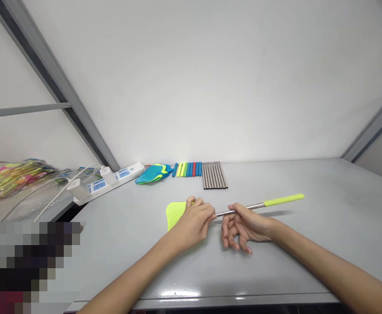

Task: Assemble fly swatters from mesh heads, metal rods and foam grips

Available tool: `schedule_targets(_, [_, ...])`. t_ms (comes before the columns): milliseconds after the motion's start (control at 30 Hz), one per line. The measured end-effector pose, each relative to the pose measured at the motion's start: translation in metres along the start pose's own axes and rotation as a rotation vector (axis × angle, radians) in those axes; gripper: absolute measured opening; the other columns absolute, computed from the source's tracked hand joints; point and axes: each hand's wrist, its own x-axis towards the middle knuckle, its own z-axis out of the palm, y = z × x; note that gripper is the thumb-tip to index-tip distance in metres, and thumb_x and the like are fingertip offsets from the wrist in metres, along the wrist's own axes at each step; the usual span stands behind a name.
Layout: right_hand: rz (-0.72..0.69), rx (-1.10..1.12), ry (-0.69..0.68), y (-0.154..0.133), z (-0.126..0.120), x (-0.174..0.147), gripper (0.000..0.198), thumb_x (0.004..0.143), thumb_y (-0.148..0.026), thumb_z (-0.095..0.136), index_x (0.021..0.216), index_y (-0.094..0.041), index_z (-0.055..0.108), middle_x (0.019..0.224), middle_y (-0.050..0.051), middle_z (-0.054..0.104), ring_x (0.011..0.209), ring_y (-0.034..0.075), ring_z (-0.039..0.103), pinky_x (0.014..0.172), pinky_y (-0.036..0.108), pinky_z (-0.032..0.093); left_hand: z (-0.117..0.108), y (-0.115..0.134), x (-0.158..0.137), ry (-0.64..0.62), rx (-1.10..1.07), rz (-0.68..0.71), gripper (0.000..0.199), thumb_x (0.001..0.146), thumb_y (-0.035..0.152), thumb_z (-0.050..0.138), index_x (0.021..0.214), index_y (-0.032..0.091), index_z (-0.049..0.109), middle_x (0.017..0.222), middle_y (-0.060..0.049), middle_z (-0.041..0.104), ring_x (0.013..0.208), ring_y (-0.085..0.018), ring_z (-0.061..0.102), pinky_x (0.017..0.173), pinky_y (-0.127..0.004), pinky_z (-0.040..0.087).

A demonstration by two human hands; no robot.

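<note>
Swatter (223, 213): over grey table (119, 235) | left hand (196, 220): closed round its neck | right hand (243, 224): half open, thumb against shaft (255, 206) | white wall (210, 87) behind; power strip (124, 174) far left

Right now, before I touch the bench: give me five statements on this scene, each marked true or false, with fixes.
1. The left hand closes around the rod beside the yellow mesh head. True.
2. The grip on that rod is red. False: it is yellow-green.
3. The loose metal tubes lie to the right of the row of coloured handles. True.
4. All fingers of the right hand wrap tightly around the rod. False: several hang loose below it.
5. The power strip lies to the left of the loose metal tubes. True.
</note>
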Motion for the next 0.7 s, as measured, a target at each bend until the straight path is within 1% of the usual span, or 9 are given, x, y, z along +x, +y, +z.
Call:
schedule_targets(100, [-0.010,-0.004,-0.003,0.003,-0.001,0.002,0.053,0.080,-0.044,0.013,0.073,-0.009,0.053,0.071,0.014,0.058,0.053,0.015,0.053,0.036,0.023,0.040,0.000,0.001,0.000,0.003,0.032,0.004,0.023,0.082,0.016,0.029,0.061,0.017,0.039,0.062,0.000,0.047,0.066,-0.014,0.035,0.073,-0.032,0.022])
schedule_targets(200, [-0.028,0.012,-0.006,0.006,-0.002,0.005,0.056,0.080,-0.045,0.012,0.071,-0.008,0.053,0.070,0.015,0.058,0.055,0.016,0.054,0.045,0.029,0.044,0.001,0.003,0.000,0.005,0.093,0.008,0.022,0.082,0.014,0.029,0.062,0.016,0.039,0.064,0.000,0.048,0.068,-0.014,0.036,0.075,-0.033,0.022])
schedule_targets(333, [-0.043,0.064,-0.009,0.009,-0.001,0.007,0.055,0.080,-0.045,0.014,0.071,-0.008,0.054,0.073,0.015,0.059,0.058,0.017,0.054,0.055,0.035,0.045,0.004,0.005,0.000,-0.002,0.165,0.007,0.020,0.081,0.012,0.030,0.063,0.016,0.039,0.066,0.001,0.048,0.069,-0.013,0.036,0.077,-0.033,0.022])
schedule_targets(533, [-0.024,0.090,-0.009,0.009,0.004,0.007,0.055,0.079,-0.045,0.015,0.070,-0.008,0.054,0.074,0.015,0.059,0.059,0.017,0.054,0.057,0.036,0.044,0.005,0.010,0.002,0.006,0.194,0.021,0.019,0.080,0.012,0.031,0.064,0.016,0.041,0.066,0.000,0.049,0.070,-0.013,0.037,0.077,-0.033,0.022])
schedule_targets(700, [-0.033,0.058,-0.015,0.009,0.006,0.009,0.059,0.079,-0.046,0.012,0.069,-0.007,0.055,0.074,0.016,0.059,0.058,0.016,0.053,0.055,0.033,0.044,0.005,0.012,0.005,-0.006,0.202,0.038,0.018,0.077,0.011,0.033,0.063,0.016,0.041,0.066,0.000,0.049,0.070,-0.013,0.038,0.079,-0.035,0.021])
